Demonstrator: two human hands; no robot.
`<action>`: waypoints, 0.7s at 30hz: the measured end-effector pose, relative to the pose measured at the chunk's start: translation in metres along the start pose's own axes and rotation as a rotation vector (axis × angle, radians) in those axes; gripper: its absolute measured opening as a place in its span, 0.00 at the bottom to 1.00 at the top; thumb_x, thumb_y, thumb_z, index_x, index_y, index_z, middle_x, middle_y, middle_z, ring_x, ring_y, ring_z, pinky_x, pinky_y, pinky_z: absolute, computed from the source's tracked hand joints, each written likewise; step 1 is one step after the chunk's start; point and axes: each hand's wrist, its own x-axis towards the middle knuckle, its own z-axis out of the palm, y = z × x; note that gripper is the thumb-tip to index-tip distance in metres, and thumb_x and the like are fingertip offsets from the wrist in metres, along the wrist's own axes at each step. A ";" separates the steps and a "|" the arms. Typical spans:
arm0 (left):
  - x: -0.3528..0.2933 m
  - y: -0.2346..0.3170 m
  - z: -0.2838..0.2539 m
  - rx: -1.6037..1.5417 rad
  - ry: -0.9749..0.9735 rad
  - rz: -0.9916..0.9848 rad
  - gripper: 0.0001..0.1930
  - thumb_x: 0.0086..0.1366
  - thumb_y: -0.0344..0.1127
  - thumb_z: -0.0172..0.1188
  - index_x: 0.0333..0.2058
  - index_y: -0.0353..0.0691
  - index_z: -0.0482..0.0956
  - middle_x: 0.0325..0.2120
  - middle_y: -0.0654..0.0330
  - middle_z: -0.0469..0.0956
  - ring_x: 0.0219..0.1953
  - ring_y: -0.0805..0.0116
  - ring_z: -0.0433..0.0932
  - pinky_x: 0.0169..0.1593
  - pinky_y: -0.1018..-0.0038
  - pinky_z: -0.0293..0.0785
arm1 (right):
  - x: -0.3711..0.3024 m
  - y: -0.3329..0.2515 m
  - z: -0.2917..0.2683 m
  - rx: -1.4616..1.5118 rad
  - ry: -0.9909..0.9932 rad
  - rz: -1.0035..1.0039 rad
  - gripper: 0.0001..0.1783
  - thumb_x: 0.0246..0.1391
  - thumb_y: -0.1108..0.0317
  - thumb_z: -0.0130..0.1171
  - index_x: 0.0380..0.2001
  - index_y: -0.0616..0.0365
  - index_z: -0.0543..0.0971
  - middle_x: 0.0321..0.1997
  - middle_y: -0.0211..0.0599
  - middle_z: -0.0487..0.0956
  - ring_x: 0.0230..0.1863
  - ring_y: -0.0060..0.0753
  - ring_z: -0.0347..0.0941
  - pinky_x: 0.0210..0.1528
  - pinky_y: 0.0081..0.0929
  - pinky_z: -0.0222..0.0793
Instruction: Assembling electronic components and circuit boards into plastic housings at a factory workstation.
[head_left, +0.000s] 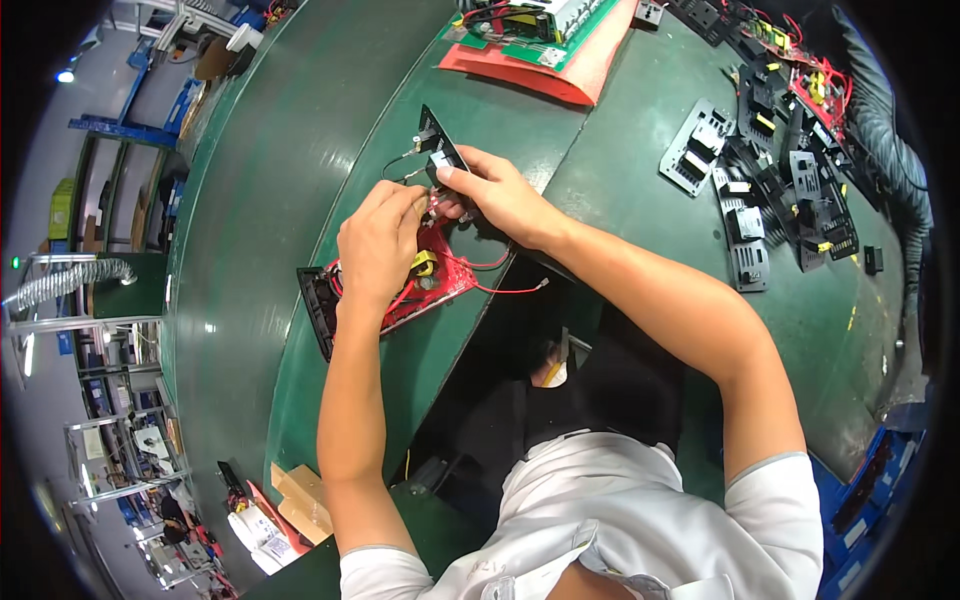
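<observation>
My right hand (505, 203) grips a black end panel (436, 133), thumb on its inner face, holding it tilted above the bench. A short dark wire loops out from the panel's left side. My left hand (378, 238) is closed in a pinch against the panel's lower part, fingertips meeting those of my right hand; what they pinch is mostly hidden. Beneath both hands lies a red circuit board (447, 283) with a yellow-wrapped coil (424, 263) and red wires, one reaching right to a bare terminal. Another black end panel (318, 312) stands at the board's left end.
Several black socket panels (745, 235) lie heaped at the right, beside more red wired boards (822, 88). Green boards rest on an orange-red sheet (520, 75) at the far side. A cardboard piece (303, 500) sits lower left. The green bench (610, 180) has a near edge by my body.
</observation>
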 end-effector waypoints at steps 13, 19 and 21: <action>0.003 -0.001 0.009 -0.015 0.026 0.011 0.06 0.60 0.28 0.62 0.36 0.35 0.83 0.31 0.53 0.80 0.31 0.53 0.80 0.35 0.65 0.75 | 0.004 0.016 -0.001 -0.142 0.021 -0.171 0.33 0.63 0.60 0.54 0.68 0.61 0.62 0.38 0.35 0.78 0.36 0.22 0.73 0.41 0.25 0.73; 0.003 -0.001 0.006 0.057 0.035 0.081 0.06 0.58 0.24 0.61 0.34 0.32 0.82 0.30 0.54 0.81 0.28 0.55 0.80 0.34 0.67 0.75 | 0.000 0.011 0.003 -0.163 0.030 -0.147 0.32 0.62 0.60 0.54 0.67 0.60 0.64 0.36 0.35 0.79 0.35 0.23 0.73 0.41 0.26 0.73; 0.005 -0.002 0.007 0.080 0.023 0.094 0.05 0.58 0.24 0.60 0.33 0.33 0.82 0.29 0.54 0.81 0.28 0.54 0.80 0.34 0.66 0.75 | -0.002 0.012 0.008 -0.255 0.070 -0.172 0.32 0.62 0.60 0.54 0.65 0.62 0.64 0.39 0.41 0.81 0.38 0.30 0.76 0.45 0.30 0.73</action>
